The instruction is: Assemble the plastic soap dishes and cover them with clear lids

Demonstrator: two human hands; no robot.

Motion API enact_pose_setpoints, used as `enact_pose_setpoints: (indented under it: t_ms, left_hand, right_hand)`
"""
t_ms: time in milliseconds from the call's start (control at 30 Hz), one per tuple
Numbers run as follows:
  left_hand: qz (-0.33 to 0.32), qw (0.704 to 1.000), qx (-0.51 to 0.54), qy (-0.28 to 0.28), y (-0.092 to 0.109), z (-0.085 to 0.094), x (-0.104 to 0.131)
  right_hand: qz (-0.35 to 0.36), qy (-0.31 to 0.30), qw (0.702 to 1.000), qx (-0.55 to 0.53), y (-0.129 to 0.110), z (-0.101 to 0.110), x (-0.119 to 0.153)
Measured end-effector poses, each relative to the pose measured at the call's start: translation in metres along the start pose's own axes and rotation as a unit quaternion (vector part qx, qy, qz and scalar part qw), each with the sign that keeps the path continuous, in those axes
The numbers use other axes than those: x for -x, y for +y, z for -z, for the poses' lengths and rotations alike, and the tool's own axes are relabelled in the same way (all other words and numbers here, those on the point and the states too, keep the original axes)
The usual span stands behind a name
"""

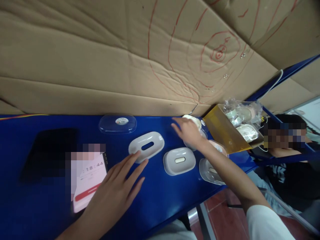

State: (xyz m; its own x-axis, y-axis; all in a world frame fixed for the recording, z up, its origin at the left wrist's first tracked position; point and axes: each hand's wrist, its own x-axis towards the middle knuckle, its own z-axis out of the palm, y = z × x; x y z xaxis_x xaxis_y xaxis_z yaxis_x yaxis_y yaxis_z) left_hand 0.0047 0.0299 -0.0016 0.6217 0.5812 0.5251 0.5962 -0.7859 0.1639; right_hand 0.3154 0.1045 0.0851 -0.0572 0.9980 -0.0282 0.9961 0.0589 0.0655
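The left hand [117,190] lies flat and released on the blue table [155,200], its fingertips touching the near rim of a white oval tray with a slot [146,146]. The right hand [190,132], fingers spread and gripping nothing, reaches over a cream round piece [192,120] beside a second white oval tray [179,160]. Further right, a yellow box [225,133] holds bagged parts [241,115]; a clear lid [117,124] lies near the cardboard wall [100,60].

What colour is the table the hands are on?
The table is bright blue; the head view shows it best.
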Motion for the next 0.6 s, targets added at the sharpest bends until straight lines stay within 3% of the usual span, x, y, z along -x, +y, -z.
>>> enact_pose_setpoints:
  t_ms: [67, 133, 333, 467, 533, 600]
  left_hand:
    - [0.001, 1.0, -0.028, -0.002, -0.002, -0.002, -0.001]
    - [-0.002, 0.999, -0.053, -0.002, -0.005, -0.004, 0.0]
    - [0.006, 0.998, -0.06, 0.021, -0.013, 0.003, 0.0]
    - [0.053, 0.997, -0.027, 0.058, -0.014, 0.018, -0.006]
    - [0.079, 0.993, -0.026, 0.088, -0.014, 0.023, -0.007]
    - [0.083, 0.991, -0.023, 0.106, -0.013, 0.025, -0.007]
  right_hand:
    - [-0.07, -0.015, 0.997, 0.032, 0.017, 0.001, -0.012]
    - [-0.065, -0.037, 0.997, 0.028, 0.024, -0.002, -0.016]
    - [0.089, -0.068, 0.992, -0.059, -0.012, -0.014, 0.016]
    - [0.267, -0.05, 0.94, -0.208, -0.034, -0.007, 0.051]
    - [0.284, -0.017, 0.935, -0.212, -0.039, -0.004, 0.068]
    - [0.243, 0.012, 0.956, -0.164, -0.04, -0.005, 0.079]
